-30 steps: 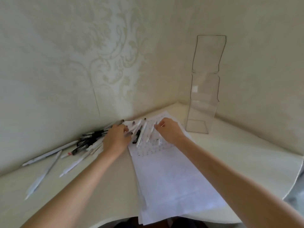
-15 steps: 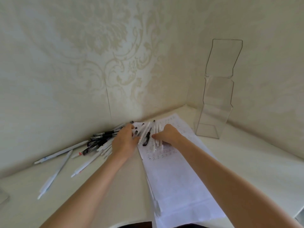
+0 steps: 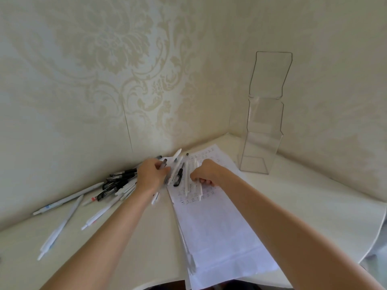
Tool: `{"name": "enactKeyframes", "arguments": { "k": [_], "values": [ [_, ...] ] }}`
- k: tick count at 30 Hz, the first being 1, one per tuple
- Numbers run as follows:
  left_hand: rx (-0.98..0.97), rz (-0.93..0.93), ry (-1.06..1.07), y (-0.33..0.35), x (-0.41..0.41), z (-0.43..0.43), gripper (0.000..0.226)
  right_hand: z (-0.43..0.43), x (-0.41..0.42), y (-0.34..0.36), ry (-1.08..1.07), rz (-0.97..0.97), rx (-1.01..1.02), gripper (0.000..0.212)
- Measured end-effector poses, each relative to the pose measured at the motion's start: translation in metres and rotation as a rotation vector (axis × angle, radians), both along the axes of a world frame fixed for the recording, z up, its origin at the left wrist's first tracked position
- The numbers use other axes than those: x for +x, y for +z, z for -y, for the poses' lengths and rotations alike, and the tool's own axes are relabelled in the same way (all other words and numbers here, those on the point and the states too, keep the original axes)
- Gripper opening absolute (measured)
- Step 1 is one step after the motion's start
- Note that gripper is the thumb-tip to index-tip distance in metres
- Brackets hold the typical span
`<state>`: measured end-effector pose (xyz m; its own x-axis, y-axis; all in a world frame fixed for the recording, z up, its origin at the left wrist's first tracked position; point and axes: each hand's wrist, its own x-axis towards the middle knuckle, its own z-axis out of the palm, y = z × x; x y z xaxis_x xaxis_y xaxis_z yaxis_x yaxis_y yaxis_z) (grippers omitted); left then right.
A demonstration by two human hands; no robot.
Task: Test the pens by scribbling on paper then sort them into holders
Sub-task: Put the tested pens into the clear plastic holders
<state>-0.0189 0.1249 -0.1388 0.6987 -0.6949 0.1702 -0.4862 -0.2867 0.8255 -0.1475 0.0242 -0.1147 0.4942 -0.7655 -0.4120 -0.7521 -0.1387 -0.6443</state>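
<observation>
Item: pens (image 3: 181,174), clustered on the far end of the paper (image 3: 219,227), between your hands.
Status: the clear holder (image 3: 261,132) holds none, so sorting looks unstarted. Printed marks hide any scribbles.
Your left hand (image 3: 151,176) curls round one pen at the cluster's left edge. Your right hand (image 3: 207,172) sets curled fingertips on the white ones, grip unclear.
A further pile (image 3: 117,185) lies left on the counter (image 3: 303,206).

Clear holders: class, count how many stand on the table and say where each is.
1. The clear holder stands near the far corner of the table, right of the paper. Another could sit outside the view.
</observation>
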Motion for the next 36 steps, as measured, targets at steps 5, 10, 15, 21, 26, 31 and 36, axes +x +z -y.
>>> {"name": "enactKeyframes", "arguments": {
  "k": [5,10,15,21,26,31,36],
  "values": [
    [-0.133,-0.28,-0.052,0.01,-0.006,0.007,0.014,0.004,-0.014,0.001,0.008,0.115,0.079,0.022],
    [-0.192,-0.602,-0.1,0.028,-0.021,0.019,0.014,0.009,-0.051,0.018,-0.04,0.374,-0.128,0.016],
    [-0.351,-0.76,-0.232,0.052,-0.04,0.045,0.008,0.029,-0.089,0.075,-0.211,0.717,-0.502,0.017],
    [-0.48,-0.885,-0.428,0.066,-0.06,0.062,0.012,0.083,-0.118,0.12,-0.363,0.731,-0.829,0.011],
    [-0.346,-0.84,-0.454,0.053,-0.057,0.06,0.015,0.112,-0.118,0.093,-0.364,0.177,-0.746,0.018],
    [-0.31,-0.781,-0.447,0.048,-0.055,0.057,0.012,0.1,-0.119,0.081,-0.402,0.34,-0.72,0.035],
    [-0.258,-0.742,-0.545,0.045,-0.059,0.047,0.013,0.046,-0.089,0.08,-0.193,0.655,-0.581,0.04]
  ]
}}
